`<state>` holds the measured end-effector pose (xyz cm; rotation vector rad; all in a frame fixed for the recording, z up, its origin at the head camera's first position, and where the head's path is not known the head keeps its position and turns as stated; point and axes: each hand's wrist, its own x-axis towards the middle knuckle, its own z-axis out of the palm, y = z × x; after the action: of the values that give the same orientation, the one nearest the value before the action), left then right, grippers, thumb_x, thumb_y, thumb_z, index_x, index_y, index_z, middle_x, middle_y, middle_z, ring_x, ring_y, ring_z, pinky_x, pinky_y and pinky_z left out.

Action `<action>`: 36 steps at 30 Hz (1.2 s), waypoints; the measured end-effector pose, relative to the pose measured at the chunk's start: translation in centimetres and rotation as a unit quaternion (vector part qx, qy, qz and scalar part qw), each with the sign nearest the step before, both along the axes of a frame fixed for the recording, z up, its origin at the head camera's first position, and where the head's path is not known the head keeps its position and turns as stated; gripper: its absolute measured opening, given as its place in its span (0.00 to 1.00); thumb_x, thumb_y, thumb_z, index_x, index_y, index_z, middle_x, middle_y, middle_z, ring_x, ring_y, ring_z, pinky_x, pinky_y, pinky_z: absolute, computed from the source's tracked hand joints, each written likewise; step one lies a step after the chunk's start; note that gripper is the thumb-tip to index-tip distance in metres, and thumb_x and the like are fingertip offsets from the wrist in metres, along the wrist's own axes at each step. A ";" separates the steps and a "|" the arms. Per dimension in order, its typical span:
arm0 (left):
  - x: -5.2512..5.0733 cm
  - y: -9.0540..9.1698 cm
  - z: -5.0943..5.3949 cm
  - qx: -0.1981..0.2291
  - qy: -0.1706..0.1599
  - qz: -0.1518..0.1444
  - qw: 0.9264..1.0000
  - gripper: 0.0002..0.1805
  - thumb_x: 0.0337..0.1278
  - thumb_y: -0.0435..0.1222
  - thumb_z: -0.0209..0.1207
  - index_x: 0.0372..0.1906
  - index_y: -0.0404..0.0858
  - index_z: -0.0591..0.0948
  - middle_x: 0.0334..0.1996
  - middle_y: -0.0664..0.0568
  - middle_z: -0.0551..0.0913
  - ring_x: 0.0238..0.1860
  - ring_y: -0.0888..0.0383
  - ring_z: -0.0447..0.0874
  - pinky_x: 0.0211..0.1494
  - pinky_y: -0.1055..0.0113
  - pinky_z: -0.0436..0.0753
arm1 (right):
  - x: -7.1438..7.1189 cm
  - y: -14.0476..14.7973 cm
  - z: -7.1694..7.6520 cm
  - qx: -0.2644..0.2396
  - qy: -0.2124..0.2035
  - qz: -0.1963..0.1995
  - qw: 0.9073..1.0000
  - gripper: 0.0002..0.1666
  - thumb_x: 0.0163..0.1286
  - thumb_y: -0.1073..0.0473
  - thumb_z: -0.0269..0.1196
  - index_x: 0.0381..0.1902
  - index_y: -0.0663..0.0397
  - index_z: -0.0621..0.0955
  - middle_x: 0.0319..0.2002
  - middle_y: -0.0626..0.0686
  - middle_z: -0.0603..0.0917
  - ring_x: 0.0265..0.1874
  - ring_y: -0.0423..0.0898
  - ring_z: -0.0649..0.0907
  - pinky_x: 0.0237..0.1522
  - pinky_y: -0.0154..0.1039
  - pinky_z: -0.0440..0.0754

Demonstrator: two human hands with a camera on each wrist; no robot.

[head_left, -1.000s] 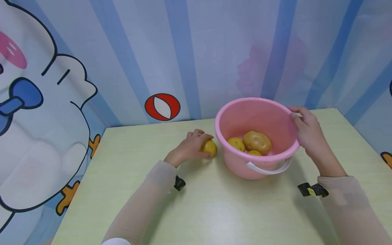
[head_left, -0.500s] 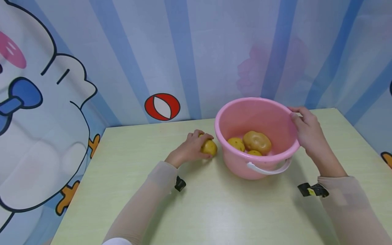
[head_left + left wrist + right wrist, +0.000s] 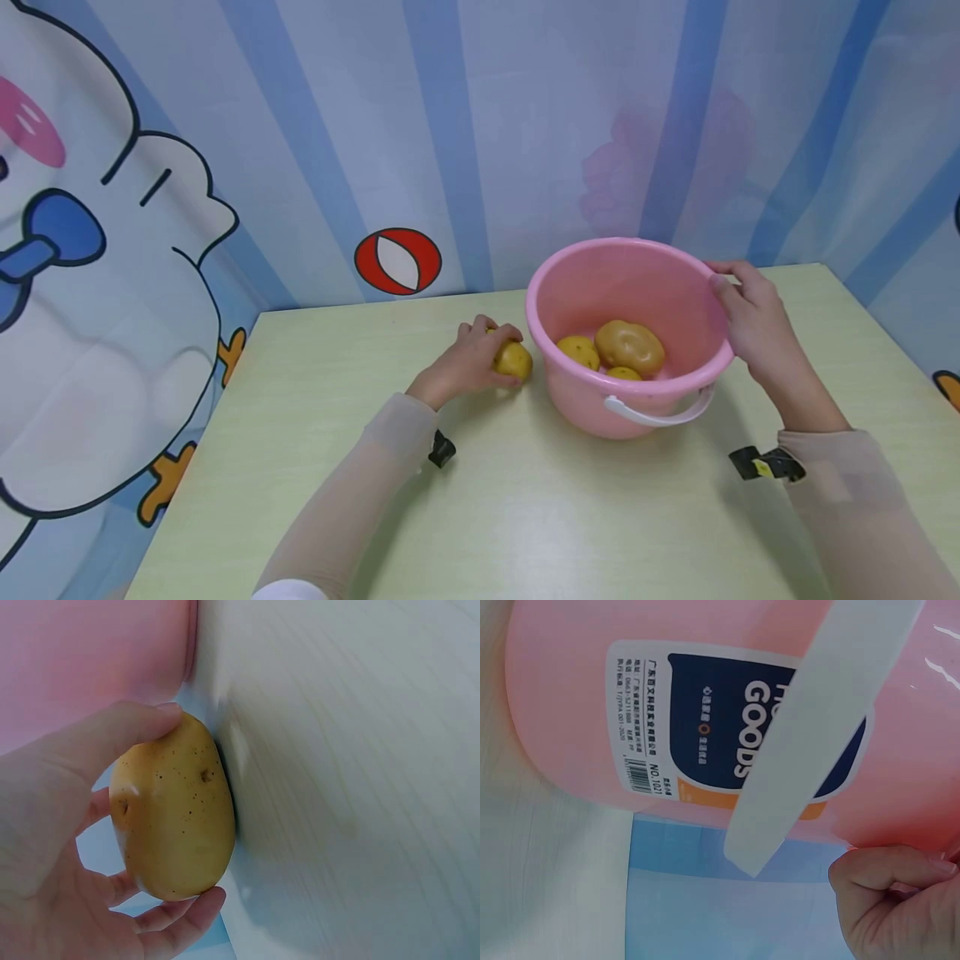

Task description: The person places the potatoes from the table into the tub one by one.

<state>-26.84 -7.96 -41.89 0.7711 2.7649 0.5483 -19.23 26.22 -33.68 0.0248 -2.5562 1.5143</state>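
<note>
My left hand [image 3: 468,364] holds a yellow-brown potato [image 3: 514,361] on the table, just left of a pink bucket [image 3: 592,408]. In the left wrist view the thumb lies on one end of that potato [image 3: 176,814] and fingers curl round the other; its skin has small dark specks. My right hand [image 3: 757,321] grips the bucket's rim at the right, thumb over the inner side. Inside the bucket lie a large potato [image 3: 630,348] and two smaller yellow ones, one of them mostly hidden by the near rim. The bucket's white handle [image 3: 660,417] hangs down in front.
The pale wooden table [image 3: 315,400] reaches back to a blue striped cloth backdrop [image 3: 510,125] with cartoon prints. A printed label [image 3: 712,727] shows on the bucket's side in the right wrist view. Dark wrist camera mounts sit on both sleeves.
</note>
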 end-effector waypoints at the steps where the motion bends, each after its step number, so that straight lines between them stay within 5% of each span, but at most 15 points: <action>1: 0.0 0.0 0.0 -0.005 0.002 0.000 1.000 0.32 0.56 0.50 0.70 0.65 0.51 0.74 0.58 0.45 0.65 0.54 0.47 0.62 0.49 0.56 0.77 | 0.0 0.0 0.0 0.000 0.000 -0.001 1.000 0.30 0.83 0.53 0.38 0.72 0.71 0.62 0.56 0.76 0.74 0.32 0.28 0.78 0.29 0.26 0.78; 18: 0.1 -0.7 0.3 -0.008 0.006 0.001 1.000 0.31 0.56 0.51 0.69 0.65 0.51 0.75 0.58 0.45 0.66 0.53 0.47 0.63 0.47 0.55 0.77 | -0.1 0.0 -0.1 -0.001 0.000 0.001 1.000 0.30 0.83 0.53 0.38 0.72 0.70 0.62 0.56 0.76 0.74 0.31 0.29 0.78 0.29 0.27 0.78; 36: 0.7 -1.8 2.6 0.008 0.000 0.001 1.000 0.29 0.56 0.53 0.68 0.62 0.54 0.76 0.55 0.45 0.67 0.53 0.48 0.64 0.46 0.56 0.78 | -0.1 0.0 -0.1 -0.003 0.004 0.001 1.000 0.30 0.83 0.54 0.38 0.71 0.71 0.62 0.55 0.76 0.75 0.31 0.29 0.79 0.29 0.28 0.79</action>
<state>-26.17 -9.81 -39.32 0.7730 2.7650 0.5703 -19.33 26.19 -33.79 0.0328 -2.5462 1.5209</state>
